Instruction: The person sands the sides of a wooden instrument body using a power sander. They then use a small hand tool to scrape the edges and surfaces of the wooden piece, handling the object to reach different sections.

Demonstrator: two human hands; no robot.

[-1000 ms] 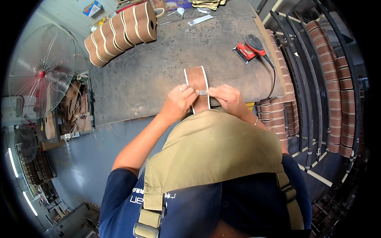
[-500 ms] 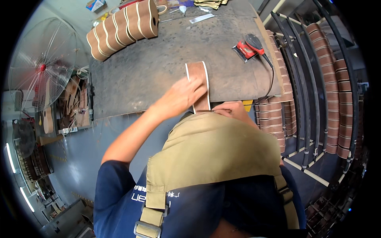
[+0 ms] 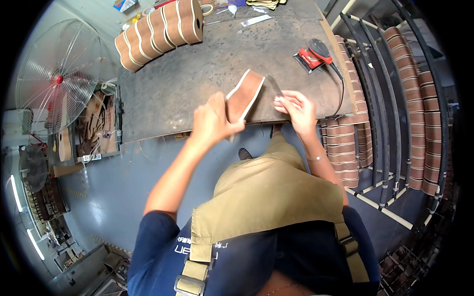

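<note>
My left hand [image 3: 212,118] is closed round a small brown wooden ukulele body [image 3: 246,93], its side turned up and both edges trimmed in white. It is tilted over the front edge of the workbench [image 3: 192,89]. My right hand [image 3: 298,112], just to the right of it, pinches a thin, dark, flat file [image 3: 273,88] between thumb and fingers. The file points up and away, its tip close to the body's far right corner; I cannot tell whether they touch. Part of the body is hidden behind my left hand.
A row of similar brown bodies [image 3: 160,34] stands at the bench's far left. A red sander [image 3: 311,56] with a black cord lies at the right. Racks [image 3: 382,113] of more bodies stand to the right, a large fan [image 3: 59,79] to the left. A metal strip [image 3: 256,20] lies farther back.
The ukulele body has turned and tilted, with my left hand now gripping its side. My right hand has risen from near the apron to beside the body, bringing the file into sight.
</note>
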